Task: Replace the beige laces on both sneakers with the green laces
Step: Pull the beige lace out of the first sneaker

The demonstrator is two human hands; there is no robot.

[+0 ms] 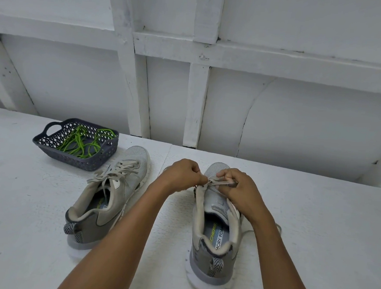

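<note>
One camera, worn on the head, looks forward and steeply down over a white table (315,222). It sits close. Both forearms run in from the bottom edge, and the shoe (214,233) lies just right of centre in the lower half, heel toward the camera and toe away, near enough that part of its insole print can be read. The left hand (182,175) and right hand (240,189) meet above that shoe's tongue, each pinching the lace (218,182), near mid-frame. Left of the shoe lies a second shoe (112,195); beyond that, farther left, a basket (81,162). Past the shoe's toe the table's far edge crosses the frame, and a white wall (278,117) fills the upper half, its beams leaning under the wide lens.
</note>
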